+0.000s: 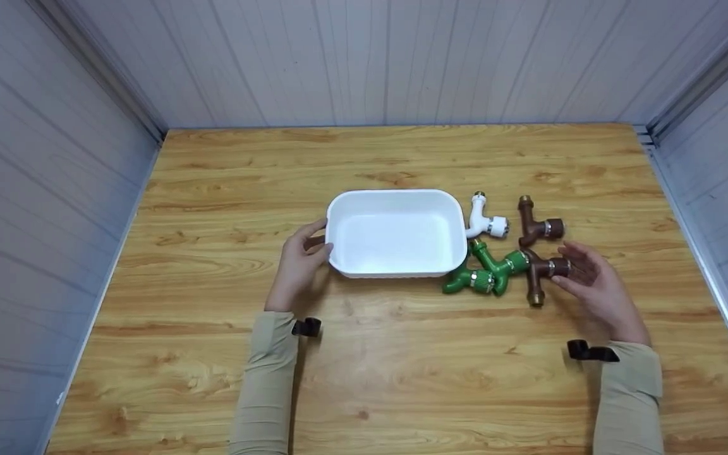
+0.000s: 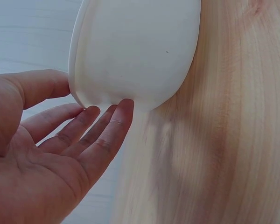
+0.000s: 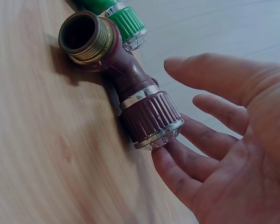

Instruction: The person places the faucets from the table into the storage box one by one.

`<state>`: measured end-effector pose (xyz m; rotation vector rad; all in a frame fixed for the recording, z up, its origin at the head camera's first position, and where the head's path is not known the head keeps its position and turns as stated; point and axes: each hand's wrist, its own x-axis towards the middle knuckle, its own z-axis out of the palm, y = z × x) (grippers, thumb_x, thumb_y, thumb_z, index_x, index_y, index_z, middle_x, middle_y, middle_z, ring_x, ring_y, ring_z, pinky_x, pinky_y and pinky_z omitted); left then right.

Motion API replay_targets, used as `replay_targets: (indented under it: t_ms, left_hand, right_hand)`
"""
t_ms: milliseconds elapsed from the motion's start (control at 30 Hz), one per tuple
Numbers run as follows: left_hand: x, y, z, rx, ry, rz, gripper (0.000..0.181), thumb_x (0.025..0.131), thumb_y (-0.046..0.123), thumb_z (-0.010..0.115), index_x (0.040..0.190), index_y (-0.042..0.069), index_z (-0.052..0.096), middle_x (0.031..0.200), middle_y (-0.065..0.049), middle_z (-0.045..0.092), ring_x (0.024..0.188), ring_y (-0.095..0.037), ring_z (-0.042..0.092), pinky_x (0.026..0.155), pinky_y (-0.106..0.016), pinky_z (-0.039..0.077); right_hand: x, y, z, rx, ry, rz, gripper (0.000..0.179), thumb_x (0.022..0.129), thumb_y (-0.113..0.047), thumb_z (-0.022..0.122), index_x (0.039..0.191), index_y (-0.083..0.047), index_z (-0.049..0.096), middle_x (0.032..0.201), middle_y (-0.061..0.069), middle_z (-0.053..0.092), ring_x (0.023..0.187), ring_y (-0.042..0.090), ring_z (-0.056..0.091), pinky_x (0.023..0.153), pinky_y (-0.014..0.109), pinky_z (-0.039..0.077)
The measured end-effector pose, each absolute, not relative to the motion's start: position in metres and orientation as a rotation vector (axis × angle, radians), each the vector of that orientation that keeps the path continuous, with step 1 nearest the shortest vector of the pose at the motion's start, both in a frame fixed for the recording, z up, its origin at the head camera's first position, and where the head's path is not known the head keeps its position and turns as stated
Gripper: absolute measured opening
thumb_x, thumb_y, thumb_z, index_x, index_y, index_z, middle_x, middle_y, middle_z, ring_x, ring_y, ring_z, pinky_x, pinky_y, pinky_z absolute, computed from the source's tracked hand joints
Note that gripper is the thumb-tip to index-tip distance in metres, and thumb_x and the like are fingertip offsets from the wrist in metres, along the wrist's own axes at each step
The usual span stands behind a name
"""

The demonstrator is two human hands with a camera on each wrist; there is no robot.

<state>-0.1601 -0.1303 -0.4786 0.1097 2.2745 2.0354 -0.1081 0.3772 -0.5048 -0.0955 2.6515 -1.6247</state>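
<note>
My left hand (image 1: 297, 265) is at the left end of an upright white plastic basin (image 1: 395, 273). In the left wrist view its fairly straight fingers (image 2: 114, 126) touch the basin's end wall. My right hand (image 1: 601, 294) is spread beside the handle of a brown tap (image 1: 538, 270) with a brass threaded end. In the right wrist view the thumb stands away from the tap's ribbed knob (image 3: 151, 116), while fingertips lie close behind its end; whether they touch it I cannot tell. The basin's inside holds nothing.
Right of the basin lie a white tap (image 1: 479, 215), another brown tap (image 1: 530, 227) and two green taps (image 1: 500, 268), close together. All rest on a wood-grain table (image 1: 389, 366). Pale panel walls (image 1: 364, 63) stand at its back and sides.
</note>
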Motion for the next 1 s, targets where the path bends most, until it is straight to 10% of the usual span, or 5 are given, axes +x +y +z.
replay_targets:
  t_ms: [667,1000]
  left_hand:
    - [-0.169,-0.132,-0.497,0.096,2.297,2.011,0.049,0.09,-0.007,0.058,0.137,-0.009,0.043,0.137,-0.027,0.044,0.119,-0.041,0.049,0.097,-0.038,0.048]
    - [-0.169,-0.132,-0.5,0.075,2.323,2.009,0.048,0.09,-0.004,0.06,0.137,-0.005,0.047,0.136,-0.02,0.048,0.117,-0.035,0.052,0.097,-0.035,0.049]
  right_hand:
    - [-0.111,0.379,-0.509,-0.144,2.552,-1.634,0.062,0.087,0.003,0.065,0.14,0.01,0.033,0.135,0.031,0.043,0.108,0.001,0.052,0.093,0.01,0.042]
    - [-0.115,0.38,-0.51,-0.104,2.664,-1.452,0.055,0.088,0.01,0.059,0.14,0.006,0.039,0.134,0.026,0.048,0.112,0.015,0.052,0.091,0.007,0.041]
